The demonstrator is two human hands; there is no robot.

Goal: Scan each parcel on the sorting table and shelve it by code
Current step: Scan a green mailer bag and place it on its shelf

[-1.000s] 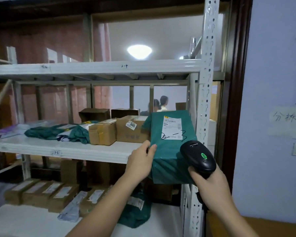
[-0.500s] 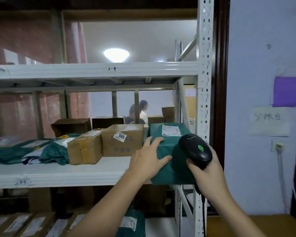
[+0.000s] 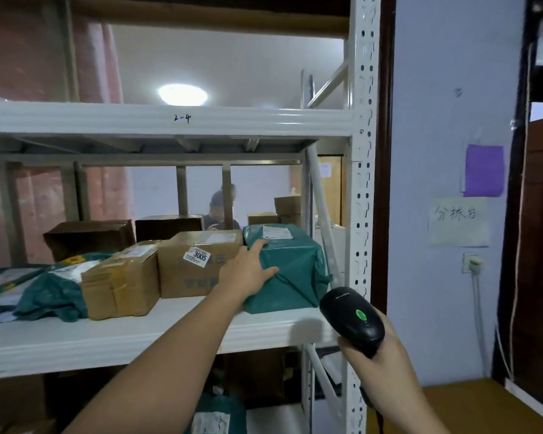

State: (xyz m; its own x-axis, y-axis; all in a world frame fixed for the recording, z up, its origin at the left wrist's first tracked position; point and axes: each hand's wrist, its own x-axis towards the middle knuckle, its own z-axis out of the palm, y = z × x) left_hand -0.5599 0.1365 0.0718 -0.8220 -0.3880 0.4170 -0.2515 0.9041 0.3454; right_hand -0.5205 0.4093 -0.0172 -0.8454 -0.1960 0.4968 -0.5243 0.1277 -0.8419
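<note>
The left hand (image 3: 248, 272) lies flat against the near left face of the green parcel (image 3: 287, 270), its fingers straight and spread, the thumb stretched along the wrapping; it presses the parcel rather than curling round it. The right hand (image 3: 378, 355) is clenched round the handle of a black scanner (image 3: 351, 317), held lower and to the right, in front of the shelf's edge, with a green light glowing on the scanner's top. The green parcel sits on the white shelf (image 3: 138, 333) at its right end, close to the perforated white upright (image 3: 359, 214), with a white label (image 3: 276, 231) on its upper face. Just to its left stands a cardboard box (image 3: 198, 267) carrying a sticker that reads 3005, touching or nearly touching the parcel. Further left is a smaller taped box (image 3: 123, 283), then green bags (image 3: 51, 292) lying flat. The shelf beam above (image 3: 182, 119) is marked 2-4 by hand. On the wall at right hang a purple sheet (image 3: 484, 170) and a handwritten paper sign (image 3: 458, 221).
</note>
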